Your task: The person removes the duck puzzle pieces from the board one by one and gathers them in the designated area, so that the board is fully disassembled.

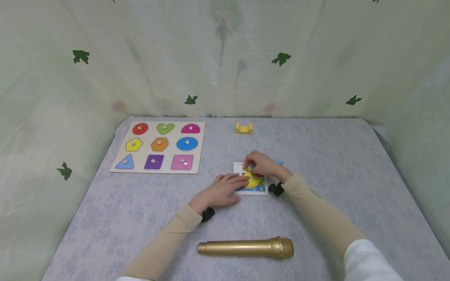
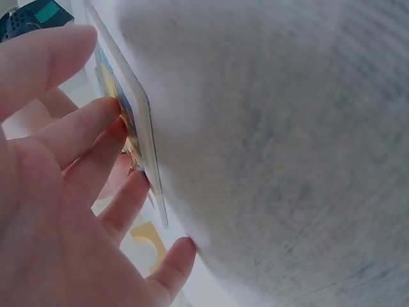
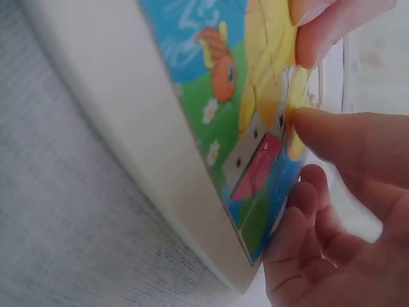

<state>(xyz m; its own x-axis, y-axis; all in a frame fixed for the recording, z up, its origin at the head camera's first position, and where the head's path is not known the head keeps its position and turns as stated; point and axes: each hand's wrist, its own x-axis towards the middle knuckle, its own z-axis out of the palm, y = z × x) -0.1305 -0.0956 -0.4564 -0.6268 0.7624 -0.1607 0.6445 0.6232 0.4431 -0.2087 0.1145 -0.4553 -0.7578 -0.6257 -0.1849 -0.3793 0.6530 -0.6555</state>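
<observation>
A small jigsaw puzzle (image 1: 251, 190) with a white border lies at the middle of the table; its picture shows a yellow duck, an orange fish and flowers. My left hand (image 1: 224, 190) rests on its left part with fingers extended, and the left wrist view has those fingertips (image 2: 110, 110) against the picture. Over the upper part, my right hand (image 1: 263, 163) pinches a yellow puzzle piece (image 3: 298, 96) with thumb and fingers curled. The hand partly hides this piece. A pale, unfilled patch shows at the board's upper left.
Left of the puzzle is a white shape board (image 1: 140, 168) with colored knobbed pieces. Toward the back stands a yellow curved block (image 1: 244, 128). A gold microphone (image 1: 242, 248) lies nearest me. A small blue object (image 1: 280, 162) shows behind my right wrist.
</observation>
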